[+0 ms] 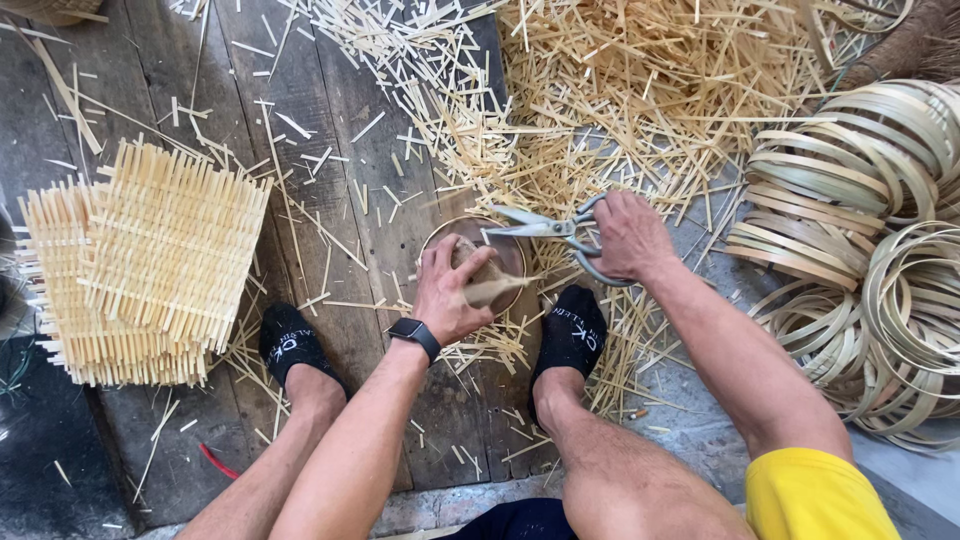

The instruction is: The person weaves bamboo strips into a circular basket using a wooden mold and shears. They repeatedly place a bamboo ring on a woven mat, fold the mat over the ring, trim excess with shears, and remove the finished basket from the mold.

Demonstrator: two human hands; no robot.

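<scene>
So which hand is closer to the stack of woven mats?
Left. The left hand rests on the small round basket, nearer the stack of woven mats. The right hand holds the scissors, farther away.

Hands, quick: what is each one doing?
Left hand: fingers closed on a small round woven basket.
Right hand: fingers closed on the scissors, blades at the basket's rim.

Bare arms and legs. A black smartwatch sits on the left wrist, centre frame. Black ankle socks with white lettering; yellow shorts at lower right.
</scene>
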